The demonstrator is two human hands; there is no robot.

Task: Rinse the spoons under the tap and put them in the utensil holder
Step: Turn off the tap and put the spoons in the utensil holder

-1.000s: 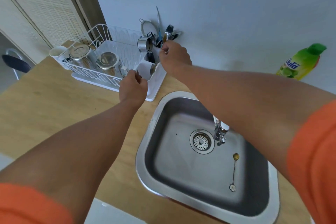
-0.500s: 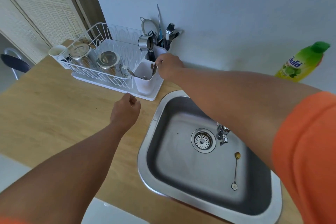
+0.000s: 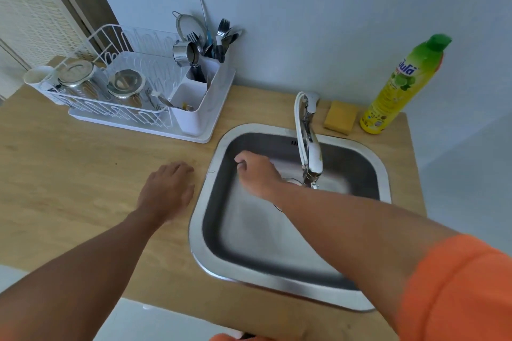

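The white utensil holder (image 3: 194, 116) stands at the right end of the dish rack (image 3: 91, 108). Forks and other utensils stick out of its back compartment, and a few spoon tips show in the front one. My right hand (image 3: 257, 174) hovers over the steel sink (image 3: 213, 263), left of the tap (image 3: 310, 147). Its fingers are curled and nothing shows in them. My left hand (image 3: 166, 191) lies flat on the wooden counter beside the sink's left rim, fingers apart. No water runs from the tap. My right forearm covers the sink floor where a thin spoon lay.
The rack holds two steel lidded pots (image 3: 126, 83) and a white cup (image 3: 36, 75). A yellow sponge (image 3: 340, 117) and a green-capped dish soap bottle (image 3: 401, 86) stand behind the sink by the wall. The counter's front edge is close below.
My right hand has left the utensil holder and come back over the sink. My left hand has drawn back from the rack and settled on the counter. The view has shifted left.
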